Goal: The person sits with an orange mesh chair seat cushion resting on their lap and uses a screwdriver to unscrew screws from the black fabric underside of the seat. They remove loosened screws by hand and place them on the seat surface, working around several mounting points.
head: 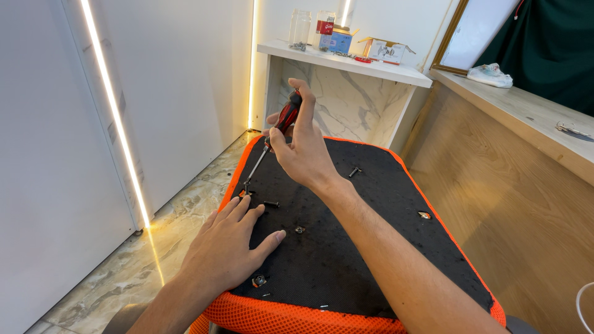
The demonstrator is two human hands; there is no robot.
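Nearest, left hand lies flat, fingers spread, on the black fabric seat underside with orange mesh edge. Beyond its fingertips, right hand grips a red-and-black-handled screwdriver, tip at a screw hole. Loose black screw just right of that hand.

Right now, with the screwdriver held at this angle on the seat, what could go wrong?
1. The screwdriver leans, so its tip may slip off the screw near the orange edge and jab the left hand lying flat close by.
2. The right hand grips only the handle; a slip could scratch the black seat underside.
3. The loose bolts on the surface could roll off onto the floor.
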